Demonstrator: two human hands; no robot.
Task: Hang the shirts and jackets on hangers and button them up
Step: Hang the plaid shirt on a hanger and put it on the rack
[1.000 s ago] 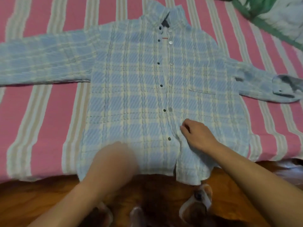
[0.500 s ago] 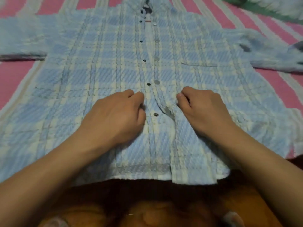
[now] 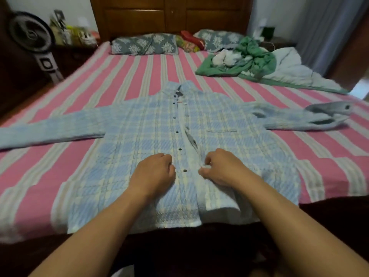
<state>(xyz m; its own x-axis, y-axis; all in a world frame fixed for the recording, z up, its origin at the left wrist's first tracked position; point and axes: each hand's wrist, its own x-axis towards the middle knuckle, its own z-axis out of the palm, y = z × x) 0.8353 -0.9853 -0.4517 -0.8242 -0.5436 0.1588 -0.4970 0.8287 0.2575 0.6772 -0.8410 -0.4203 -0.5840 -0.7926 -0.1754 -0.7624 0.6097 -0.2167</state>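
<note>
Blue-and-cream plaid shirt [image 3: 139, 140] spread flat, front up, across the near edge of a pink striped bed [image 3: 139, 72], hem hanging just over that edge, sleeves stretched toward the left and right edges. No hanger visible anywhere.

Changed within the last second: left hand [image 3: 152, 172], a moment ago hovering blurred near the hem, now down on the left front panel, fingers curled, knuckles just beside a dark snap [image 3: 184, 170]; whether pinching cloth, cannot tell. Right hand [image 3: 221, 168] moved slightly higher along the opening, thumb and fingertips now pinching the edge of the right placket [image 3: 203, 167] at the same height as that snap. Front of the shirt mostly open, a gap showing between the two edges above the hands.

Meaning for the task, as a judgement: both hands now lined up at one of the lowest fasteners, so buttoning likely about to begin there and then work up toward the collar [image 3: 179, 90]. Hanging not yet done.

Elsewhere: green and white heap of clothes [image 3: 239, 60] near the far right corner, two patterned pillows [image 3: 143, 44] along the far edge, a fan [image 3: 32, 35] off the left side.
</note>
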